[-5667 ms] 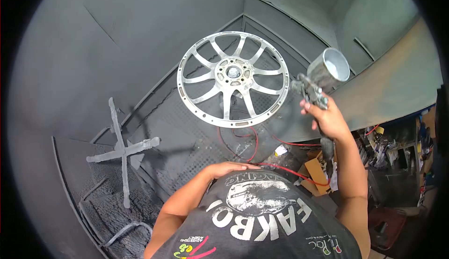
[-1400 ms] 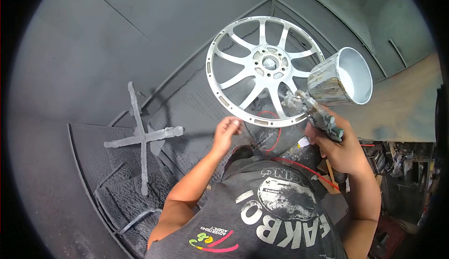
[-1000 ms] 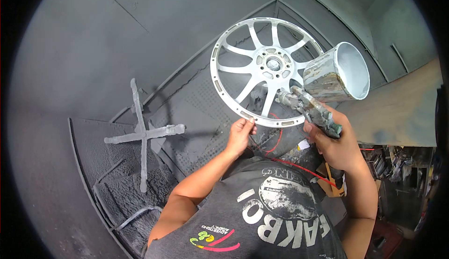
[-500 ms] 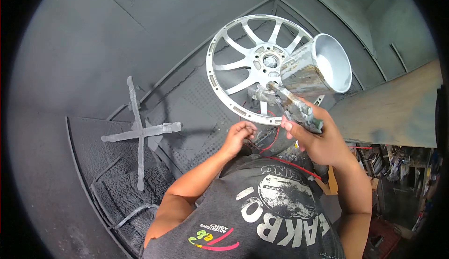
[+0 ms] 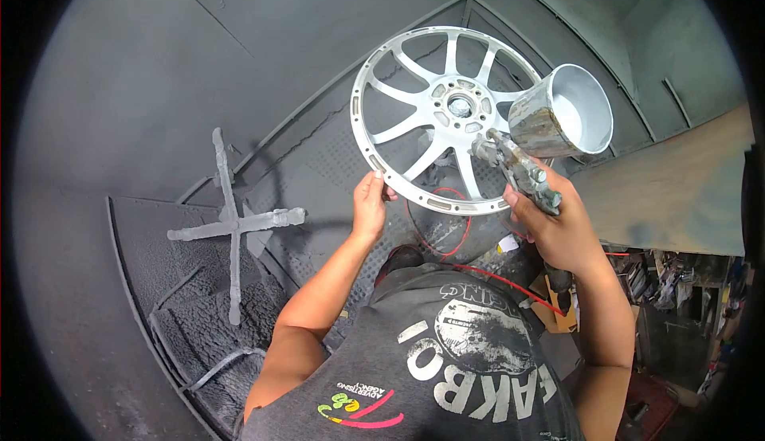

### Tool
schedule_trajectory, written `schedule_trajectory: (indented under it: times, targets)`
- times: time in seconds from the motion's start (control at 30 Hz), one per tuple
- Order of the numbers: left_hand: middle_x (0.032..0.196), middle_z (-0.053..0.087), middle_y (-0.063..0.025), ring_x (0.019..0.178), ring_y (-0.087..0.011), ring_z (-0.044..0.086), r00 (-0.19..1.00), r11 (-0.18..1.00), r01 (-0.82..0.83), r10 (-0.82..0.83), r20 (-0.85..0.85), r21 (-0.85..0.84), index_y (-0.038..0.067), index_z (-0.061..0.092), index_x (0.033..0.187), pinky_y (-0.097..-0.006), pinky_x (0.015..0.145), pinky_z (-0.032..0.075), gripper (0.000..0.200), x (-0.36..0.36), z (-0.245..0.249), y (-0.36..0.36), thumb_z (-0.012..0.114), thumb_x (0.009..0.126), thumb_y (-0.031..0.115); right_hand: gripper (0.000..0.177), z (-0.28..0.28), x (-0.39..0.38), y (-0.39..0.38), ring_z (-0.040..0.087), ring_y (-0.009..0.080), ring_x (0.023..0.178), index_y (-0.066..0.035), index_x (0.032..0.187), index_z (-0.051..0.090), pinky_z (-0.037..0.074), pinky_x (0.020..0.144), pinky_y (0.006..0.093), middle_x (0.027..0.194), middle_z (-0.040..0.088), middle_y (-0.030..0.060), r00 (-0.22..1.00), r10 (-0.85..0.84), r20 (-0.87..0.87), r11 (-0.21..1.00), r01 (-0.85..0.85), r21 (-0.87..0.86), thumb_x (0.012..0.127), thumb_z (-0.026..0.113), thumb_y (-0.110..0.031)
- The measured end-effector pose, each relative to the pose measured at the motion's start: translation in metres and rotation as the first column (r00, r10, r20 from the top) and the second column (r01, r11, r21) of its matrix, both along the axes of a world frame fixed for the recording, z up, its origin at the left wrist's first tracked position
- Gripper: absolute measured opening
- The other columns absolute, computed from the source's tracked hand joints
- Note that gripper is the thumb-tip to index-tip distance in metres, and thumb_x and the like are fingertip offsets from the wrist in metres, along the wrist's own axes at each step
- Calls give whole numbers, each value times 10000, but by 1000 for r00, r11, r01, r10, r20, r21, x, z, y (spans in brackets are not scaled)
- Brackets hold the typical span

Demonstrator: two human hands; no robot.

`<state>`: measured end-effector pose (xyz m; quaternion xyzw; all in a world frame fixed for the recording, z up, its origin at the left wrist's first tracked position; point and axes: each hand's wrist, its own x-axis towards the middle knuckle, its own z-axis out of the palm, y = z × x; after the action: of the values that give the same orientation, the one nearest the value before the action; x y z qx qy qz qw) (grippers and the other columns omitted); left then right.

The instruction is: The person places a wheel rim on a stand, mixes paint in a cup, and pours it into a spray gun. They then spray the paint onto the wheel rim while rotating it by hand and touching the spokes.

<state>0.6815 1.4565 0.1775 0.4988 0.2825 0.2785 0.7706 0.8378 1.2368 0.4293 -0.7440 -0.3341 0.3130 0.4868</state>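
A silvery-white car wheel face with many thin spokes lies raised in front of me. My left hand is closed at its near left edge, thumb on top and fingers partly hidden below. In my right hand is a paint-smeared spray gun, fingers wrapped round its handle. Its large metal cup, stained outside and pale inside, tilts to the right. The gun's nozzle is over the wheel's near right spokes, and the cup hides part of the rim.
A grey-coated cross-shaped stand is at the left. A red hose runs below the wheel and past my shirt. A board stands at the right, above cluttered shelves. Grey walls rise behind.
My left hand has moved up and left from near my body to the wheel's edge. The wheel's spokes have turned. The spray gun has shifted slightly right.
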Motion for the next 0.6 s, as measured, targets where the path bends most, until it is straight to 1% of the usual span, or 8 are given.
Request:
schedule_trajectory:
  times: [0.1,0.23,0.3,0.37,0.4,0.47,0.5,0.6]
  targets:
    - [768,574,-6,701,-104,530,1000,1000,-18,18,-6,11,61,595,948,-264,670,459,309,-3,2,-24,444,1057,309,393,-10,0,1,601,130,954,48,1295,556,466,902,290,1056,694,128,995,13,97,998,-19,64,928,644,-62]
    - [788,599,-27,707,-114,542,998,996,63,-64,-19,-60,49,601,944,-276,682,463,328,-2,3,-62,440,1061,310,400,-1,-11,2,602,132,951,46,1298,557,466,899,291,1042,695,127,1000,-5,25,999,4,54,922,649,-54]
    - [851,644,-42,754,-118,579,977,973,214,-214,6,-89,26,625,973,-269,722,478,352,-5,1,-73,447,1061,317,405,3,-15,1,593,120,949,39,1302,563,468,884,282,1030,691,116,998,56,38,997,-57,48,917,655,-50]
    - [880,656,-42,776,-118,596,878,875,478,-477,28,-76,12,642,995,-264,754,488,338,-9,-5,-71,463,1057,292,406,9,-22,2,590,115,947,37,1302,565,470,881,278,1018,691,114,999,50,1,996,-50,73,916,656,-51]
    - [880,656,-42,776,-118,596,879,876,477,-476,29,-76,12,642,995,-264,754,488,338,-10,2,-72,463,1057,292,407,10,-25,3,588,110,944,35,1302,568,471,877,275,1006,691,112,998,44,-37,994,-40,99,915,657,-52]
    - [905,667,-44,789,-116,609,816,818,566,-574,-76,-105,11,653,1004,-270,755,499,260,-10,17,-75,509,1034,224,409,9,-22,3,587,107,941,36,1303,567,471,880,274,996,691,111,997,41,-65,997,-36,67,914,658,-53]
    - [905,667,-44,789,-116,609,815,818,566,-574,-76,-106,11,653,1004,-270,755,499,260,-12,10,-71,509,1034,224,412,9,-22,4,586,103,938,36,1305,566,470,883,272,985,691,111,995,36,-93,999,-33,36,914,658,-54]
    - [882,662,-47,763,-117,604,941,936,288,-316,-122,-204,37,641,996,-274,706,500,117,-19,-15,-38,545,952,87,411,6,-20,3,607,124,943,43,1301,564,474,888,285,995,700,132,997,35,-73,999,-36,-8,912,655,-50]
